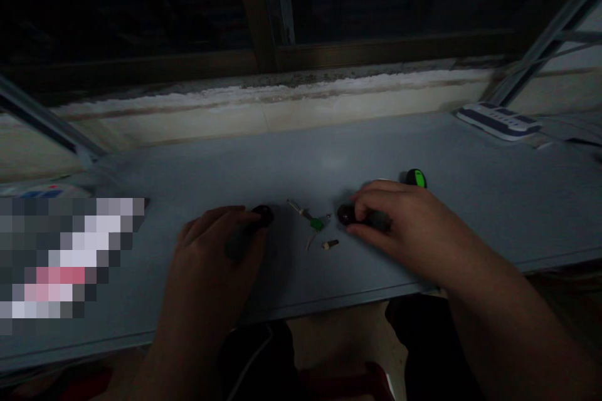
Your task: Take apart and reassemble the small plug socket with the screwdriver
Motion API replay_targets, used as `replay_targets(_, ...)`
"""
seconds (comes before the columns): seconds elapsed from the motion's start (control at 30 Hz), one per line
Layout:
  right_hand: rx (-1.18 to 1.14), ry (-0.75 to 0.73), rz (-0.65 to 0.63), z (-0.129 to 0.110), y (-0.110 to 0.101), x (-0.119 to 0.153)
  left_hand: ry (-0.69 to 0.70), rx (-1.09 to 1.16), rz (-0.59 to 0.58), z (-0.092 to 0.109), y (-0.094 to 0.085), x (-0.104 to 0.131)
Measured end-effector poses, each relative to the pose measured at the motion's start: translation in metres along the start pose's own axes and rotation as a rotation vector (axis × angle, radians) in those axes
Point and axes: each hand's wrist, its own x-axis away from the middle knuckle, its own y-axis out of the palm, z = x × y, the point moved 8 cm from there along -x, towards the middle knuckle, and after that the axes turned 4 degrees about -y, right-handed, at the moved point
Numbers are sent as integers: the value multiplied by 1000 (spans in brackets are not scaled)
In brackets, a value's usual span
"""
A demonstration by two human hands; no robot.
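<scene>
My left hand [219, 241] rests low over the table, thumb and forefinger closed on a small dark round piece [263, 216]. Across from it, my right hand [399, 216] pinches a second dark, reddish-brown round piece [347, 214]. In the dim light I cannot make out what these pieces are. Between the hands lie a small green part [316, 224] with thin pale strips or wires, a short pale-and-brown cylindrical bit [330, 244] and a tiny shiny bit [328, 216]. Just beyond my right hand sits a black-and-green object [416, 178], partly hidden by it.
A white-and-dark power strip [498, 121] lies at the back right of the grey-blue table [211, 166]. At the left are another pale device [51, 190] and a blurred-out patch. Metal posts [540, 44] rise at both sides, before a dark window.
</scene>
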Motion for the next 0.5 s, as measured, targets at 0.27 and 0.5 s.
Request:
replay_targets(0.27,-9,-24,-26,-4,-1,5,-90,73,-263,-1,5,19)
replay_targets(0.5,-82,-60,174,-20,-56,40,-59,73,-218,16,-6,25)
